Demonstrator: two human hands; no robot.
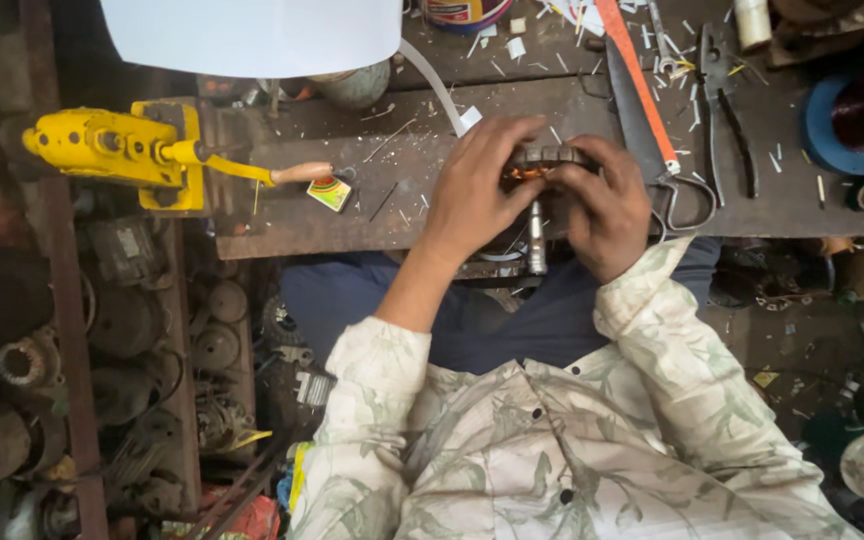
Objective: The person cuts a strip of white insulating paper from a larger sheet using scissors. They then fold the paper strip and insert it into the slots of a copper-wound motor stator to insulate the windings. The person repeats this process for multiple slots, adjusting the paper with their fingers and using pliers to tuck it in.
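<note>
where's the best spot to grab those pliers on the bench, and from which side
Probably by the two dark handles of the pliers, coming from the near, person's side. They lie flat on the bench with the jaws pointing away and the handles spread toward the front edge. The right hand is the closer one; scissors lie just left of the handles.

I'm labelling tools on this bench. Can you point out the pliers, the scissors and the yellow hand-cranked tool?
pliers [720, 70]: head view, on the pivot joint.
scissors [690, 200]: head view, on a finger loop.
yellow hand-cranked tool [102, 145]: head view, on its yellow body.
</note>
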